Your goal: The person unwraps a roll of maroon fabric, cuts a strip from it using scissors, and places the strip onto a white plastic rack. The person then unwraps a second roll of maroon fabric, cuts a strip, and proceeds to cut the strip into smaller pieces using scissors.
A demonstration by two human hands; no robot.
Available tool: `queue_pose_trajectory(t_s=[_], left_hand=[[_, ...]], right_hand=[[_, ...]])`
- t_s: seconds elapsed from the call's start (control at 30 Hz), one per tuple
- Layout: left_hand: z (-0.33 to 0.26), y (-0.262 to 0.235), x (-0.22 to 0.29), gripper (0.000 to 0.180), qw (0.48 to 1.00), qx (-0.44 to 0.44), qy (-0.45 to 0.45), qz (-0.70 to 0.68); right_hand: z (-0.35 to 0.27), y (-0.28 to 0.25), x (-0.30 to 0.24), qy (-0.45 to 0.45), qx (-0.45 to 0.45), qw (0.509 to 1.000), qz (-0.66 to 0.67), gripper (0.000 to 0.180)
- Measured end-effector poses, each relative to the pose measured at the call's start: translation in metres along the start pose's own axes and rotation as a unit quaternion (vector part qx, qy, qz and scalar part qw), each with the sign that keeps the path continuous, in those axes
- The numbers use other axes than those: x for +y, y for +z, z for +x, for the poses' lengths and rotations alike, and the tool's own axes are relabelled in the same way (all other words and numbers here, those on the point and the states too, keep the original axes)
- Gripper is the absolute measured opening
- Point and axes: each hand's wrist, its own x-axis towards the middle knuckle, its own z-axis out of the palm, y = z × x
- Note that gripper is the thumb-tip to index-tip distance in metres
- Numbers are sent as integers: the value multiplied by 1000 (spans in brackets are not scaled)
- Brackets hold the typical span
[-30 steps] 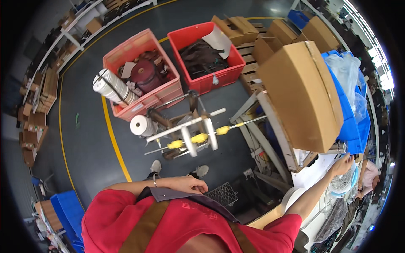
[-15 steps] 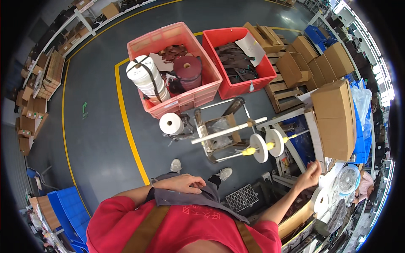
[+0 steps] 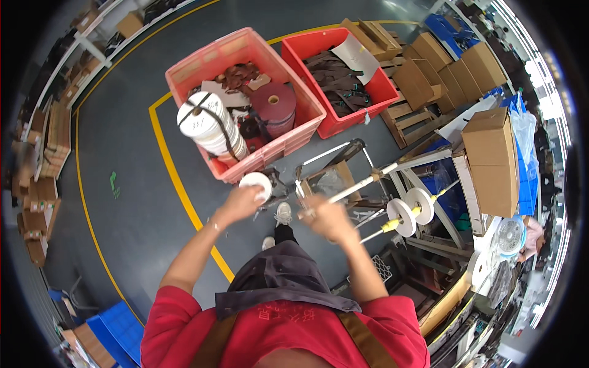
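Observation:
My left hand [image 3: 240, 204] is raised in front of me and grips a small white tape roll [image 3: 256, 182] by its lower edge. My right hand [image 3: 329, 221], blurred by motion, is closed around the near end of a long white rod [image 3: 362, 183] that runs up and right across a metal rack [image 3: 423, 164]. Two white discs [image 3: 412, 211] sit on a lower rod with a yellow sleeve to the right of that hand. My feet stand on the grey floor just beyond both hands.
A pink crate [image 3: 288, 142] with big white and maroon rolls stands ahead, with a red crate [image 3: 385, 93] of dark straps beside it. Cardboard boxes [image 3: 491, 161] and a wooden pallet [image 3: 410, 118] lie to the right. A yellow floor line [image 3: 178, 184] runs on the left.
My left hand rose from my chest to the white roll. My right arm came back from the shelf at the right and closed on the rod's end. The view shifted.

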Motion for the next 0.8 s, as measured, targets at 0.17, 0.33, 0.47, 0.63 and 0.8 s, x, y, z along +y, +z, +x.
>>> queue_pose_trajectory(t_s=[0.17, 0.33, 0.47, 0.63, 0.8], left_hand=[[167, -12, -64, 28, 991, 103, 34, 76], [279, 19, -126, 61, 973, 104, -41, 204], [323, 47, -137, 88, 964, 15, -140, 227], [328, 61, -137, 100, 935, 45, -71, 345], [340, 55, -137, 100, 949, -18, -79, 306]], right_hand=[[-12, 83, 3, -35, -90, 985, 144, 33], [-21, 128, 25, 46, -147, 974, 168, 30], [-16, 126, 32, 148, -106, 966, 185, 31], [-9, 128, 26, 218, -52, 952, 209, 34], [3, 147, 8, 280, -11, 934, 222, 33]])
